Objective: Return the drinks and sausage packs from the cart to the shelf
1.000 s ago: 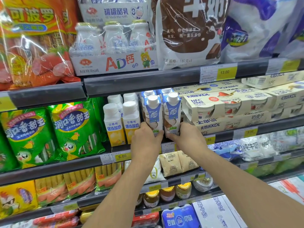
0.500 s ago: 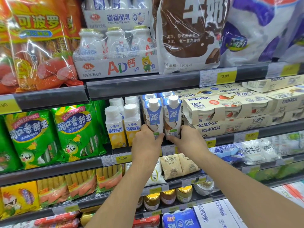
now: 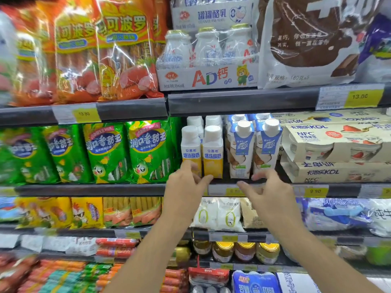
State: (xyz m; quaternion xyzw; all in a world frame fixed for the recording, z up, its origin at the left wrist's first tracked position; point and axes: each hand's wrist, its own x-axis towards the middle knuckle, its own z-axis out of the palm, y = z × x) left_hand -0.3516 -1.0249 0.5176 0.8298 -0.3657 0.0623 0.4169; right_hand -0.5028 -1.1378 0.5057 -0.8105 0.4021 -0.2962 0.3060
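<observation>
Blue-white cartons (image 3: 254, 149) prob. released, hands off.

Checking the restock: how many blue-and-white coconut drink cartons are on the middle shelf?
4 visible: front left carton, front right carton, and two cap tops behind them, back left and back right. More may be hidden farther back.

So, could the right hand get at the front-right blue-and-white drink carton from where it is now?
Probably yes. The right hand hangs open at the shelf edge just below the blue-and-white carton, which stands at the front of its row with nothing in front of it. The left hand is off by the yellow bottles.
</observation>
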